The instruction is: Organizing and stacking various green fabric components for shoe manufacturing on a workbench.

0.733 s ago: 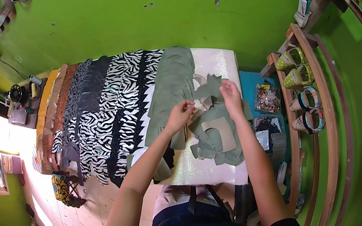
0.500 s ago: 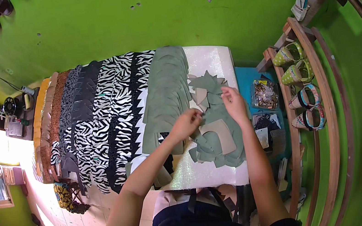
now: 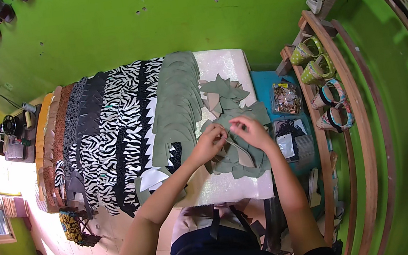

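Matt green leather-like cut pieces (image 3: pixel 237 123) on a glossy white tabletop (image 3: pixel 221 65); wooden shelves (image 3: pixel 332 57).

You have a loose heap of sage-green cut pieces (image 3: pixel 240 146) on the white table (image 3: pixel 221 65), some turned tan side up.

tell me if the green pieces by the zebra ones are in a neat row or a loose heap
A neat row: the green pieces overlap evenly beside the zebra pieces.
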### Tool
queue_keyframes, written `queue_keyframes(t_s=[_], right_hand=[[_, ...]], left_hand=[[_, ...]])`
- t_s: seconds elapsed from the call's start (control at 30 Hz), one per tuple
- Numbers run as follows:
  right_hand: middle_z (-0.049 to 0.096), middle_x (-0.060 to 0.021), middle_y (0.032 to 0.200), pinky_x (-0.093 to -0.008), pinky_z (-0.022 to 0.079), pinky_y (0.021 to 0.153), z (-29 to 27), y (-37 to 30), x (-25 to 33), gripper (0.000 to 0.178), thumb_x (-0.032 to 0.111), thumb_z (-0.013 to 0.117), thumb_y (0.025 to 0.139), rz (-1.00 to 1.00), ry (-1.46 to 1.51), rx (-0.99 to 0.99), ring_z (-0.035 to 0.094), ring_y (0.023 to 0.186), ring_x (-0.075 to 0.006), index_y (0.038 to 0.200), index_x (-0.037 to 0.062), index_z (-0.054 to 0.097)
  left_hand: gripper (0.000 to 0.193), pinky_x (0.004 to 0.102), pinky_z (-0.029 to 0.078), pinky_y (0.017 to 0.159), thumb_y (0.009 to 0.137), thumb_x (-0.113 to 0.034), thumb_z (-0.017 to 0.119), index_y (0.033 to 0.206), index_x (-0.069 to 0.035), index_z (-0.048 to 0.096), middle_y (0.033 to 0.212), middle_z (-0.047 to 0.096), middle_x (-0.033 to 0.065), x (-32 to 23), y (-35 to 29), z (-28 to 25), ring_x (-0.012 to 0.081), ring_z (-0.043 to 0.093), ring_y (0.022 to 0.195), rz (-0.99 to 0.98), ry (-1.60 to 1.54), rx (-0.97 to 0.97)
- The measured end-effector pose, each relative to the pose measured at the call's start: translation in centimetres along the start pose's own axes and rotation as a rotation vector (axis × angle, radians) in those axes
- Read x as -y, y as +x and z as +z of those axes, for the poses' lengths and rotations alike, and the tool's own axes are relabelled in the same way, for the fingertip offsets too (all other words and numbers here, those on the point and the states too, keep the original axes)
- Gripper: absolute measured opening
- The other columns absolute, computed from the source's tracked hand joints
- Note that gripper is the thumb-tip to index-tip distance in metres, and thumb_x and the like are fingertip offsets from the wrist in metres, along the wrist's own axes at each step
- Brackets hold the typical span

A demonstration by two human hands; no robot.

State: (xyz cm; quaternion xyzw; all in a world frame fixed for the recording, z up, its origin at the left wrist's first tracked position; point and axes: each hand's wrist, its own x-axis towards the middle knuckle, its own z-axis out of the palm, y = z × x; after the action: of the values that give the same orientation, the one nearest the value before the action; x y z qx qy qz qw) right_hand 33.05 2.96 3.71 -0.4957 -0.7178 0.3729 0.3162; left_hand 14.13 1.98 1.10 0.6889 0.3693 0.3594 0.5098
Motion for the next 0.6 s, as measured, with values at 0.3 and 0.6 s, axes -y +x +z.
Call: queue_keyframes(t_s=[0.3,0.6], right_hand=[[0.061,-0.004,0.088,-0.019,0.044,0.066,2.3,-4.6,0.4,0.029,0.014,0.062,0.081,0.23,0.451,0.137,0.056,0.076,-0.0072,0.104,-0.0022,0.057],[0.063,-0.0097,0.086,-0.0252,0.047,0.07,6.1,-8.1,0.1,0.03,0.015,0.064,0.077,0.128,0.208,-0.007,0.061,0.079,-0.0154,0.102,-0.001,0.059]], left_hand=[[0.019,0.0292,0.049,0.071,0.077,-0.008,0.059,0.093,-0.001,0.052,0.101,0.046,0.0138,-1.6,-3.1,3.5,0.0245,0.053,0.095,-0.165,0.274,-0.486],[0.029,0.0227,0.045,0.065,0.084,-0.02,0.057,0.102,0.002,0.052,0.086,0.056,0.0043,0.2,-6.5,5.0,0.0093,0.053,0.074,-0.369,-0.216,-0.363]])
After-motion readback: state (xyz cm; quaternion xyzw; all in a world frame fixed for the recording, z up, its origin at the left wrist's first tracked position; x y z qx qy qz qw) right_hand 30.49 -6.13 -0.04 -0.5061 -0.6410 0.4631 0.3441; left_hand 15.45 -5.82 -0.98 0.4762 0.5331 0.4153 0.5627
